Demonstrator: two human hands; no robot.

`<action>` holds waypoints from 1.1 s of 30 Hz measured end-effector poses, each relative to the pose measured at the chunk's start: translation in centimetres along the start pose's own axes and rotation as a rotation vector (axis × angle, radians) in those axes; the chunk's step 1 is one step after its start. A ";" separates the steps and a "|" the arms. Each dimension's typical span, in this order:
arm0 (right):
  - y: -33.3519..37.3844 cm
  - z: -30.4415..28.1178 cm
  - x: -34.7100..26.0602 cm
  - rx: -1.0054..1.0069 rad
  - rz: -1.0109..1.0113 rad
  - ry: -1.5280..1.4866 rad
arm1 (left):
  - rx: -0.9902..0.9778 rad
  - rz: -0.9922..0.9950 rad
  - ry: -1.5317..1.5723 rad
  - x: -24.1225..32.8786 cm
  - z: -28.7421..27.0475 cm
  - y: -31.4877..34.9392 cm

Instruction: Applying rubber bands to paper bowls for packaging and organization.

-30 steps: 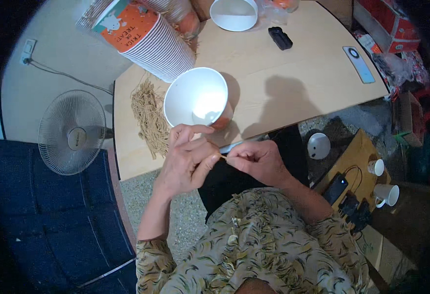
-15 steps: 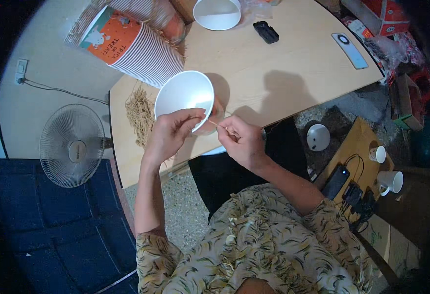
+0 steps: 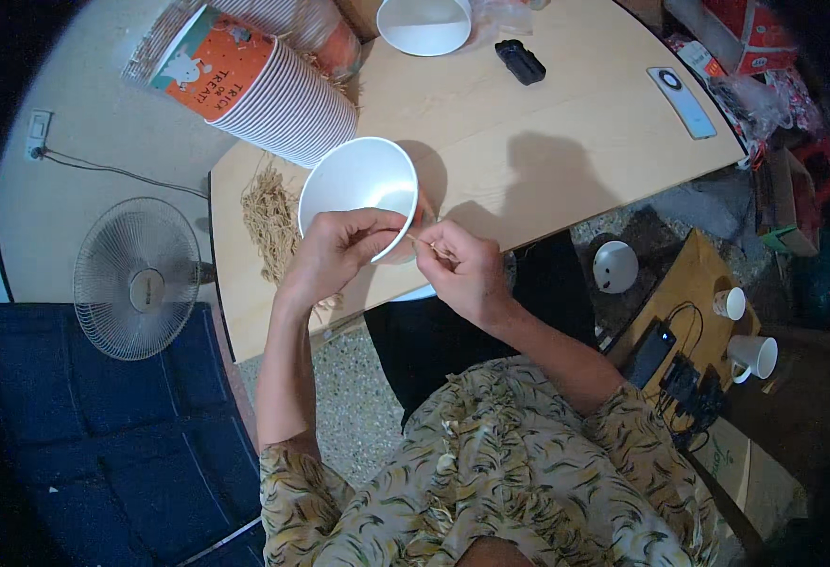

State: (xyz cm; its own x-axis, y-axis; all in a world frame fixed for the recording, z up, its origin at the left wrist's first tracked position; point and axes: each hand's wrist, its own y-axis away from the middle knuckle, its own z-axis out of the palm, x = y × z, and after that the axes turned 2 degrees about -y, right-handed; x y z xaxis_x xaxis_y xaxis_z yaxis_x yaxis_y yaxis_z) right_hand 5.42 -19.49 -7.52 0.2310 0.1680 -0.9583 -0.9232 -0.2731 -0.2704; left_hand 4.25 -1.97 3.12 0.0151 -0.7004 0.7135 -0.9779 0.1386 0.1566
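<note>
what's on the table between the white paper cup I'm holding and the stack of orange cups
In the head view, nothing stands between the white paper cup and the stack of orange cups: a narrow strip of bare wooden table.

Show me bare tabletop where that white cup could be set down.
Widest free patch: the table between the black case, the grey remote and the right hand. Crowded: the left side, with the cup stack, straw pile and held white cup.

Light wood table [image 3: 566, 161]: stacked paper cups [image 3: 264, 80] on side, straw pile [image 3: 268, 222], white bowl [image 3: 424, 24], black case [image 3: 521, 60], grey remote [image 3: 684, 99]
</note>
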 end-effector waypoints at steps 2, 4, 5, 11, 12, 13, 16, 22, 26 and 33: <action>-0.2 0.3 -0.1 0.000 -0.018 0.011 | -0.008 -0.018 -0.004 0.4 -0.2 0.1; -0.4 0.5 0.3 -0.005 -0.034 -0.013 | -0.028 -0.037 -0.025 0.5 -0.3 0.0; -0.5 0.4 0.4 -0.012 -0.038 -0.011 | -0.020 -0.037 -0.022 0.6 -0.2 0.0; -1.8 -1.6 -3.0 0.026 -0.187 0.252 | 0.193 0.058 0.129 -0.3 -0.2 0.5; -2.4 -1.6 -3.0 0.013 -0.195 0.261 | 0.207 0.061 0.139 0.0 -0.2 0.6; -3.0 -1.6 -3.2 -0.058 -0.210 0.269 | 0.223 0.138 0.121 1.2 -0.1 0.6; -3.9 -1.9 -3.2 -0.196 -0.138 0.218 | 0.144 0.214 0.128 1.2 -0.5 0.6; -4.8 -3.0 -3.9 -0.360 0.030 0.042 | 0.005 0.352 -0.117 1.7 -0.5 0.3; -5.2 -3.7 -6.2 -0.265 0.030 -0.073 | 0.095 0.400 -0.232 1.3 -0.2 0.0; -8.2 -5.2 -7.8 -0.284 0.149 -0.032 | 0.307 0.511 -0.266 -0.4 0.0 -0.7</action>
State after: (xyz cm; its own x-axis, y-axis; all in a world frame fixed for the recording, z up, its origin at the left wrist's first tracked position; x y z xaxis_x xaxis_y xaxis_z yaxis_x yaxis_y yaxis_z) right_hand 12.79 -23.46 1.71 0.0861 0.1345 -0.9872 -0.8222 -0.5500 -0.1467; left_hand 4.97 -1.84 2.71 -0.4812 -0.7543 0.4466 -0.8639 0.3217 -0.3874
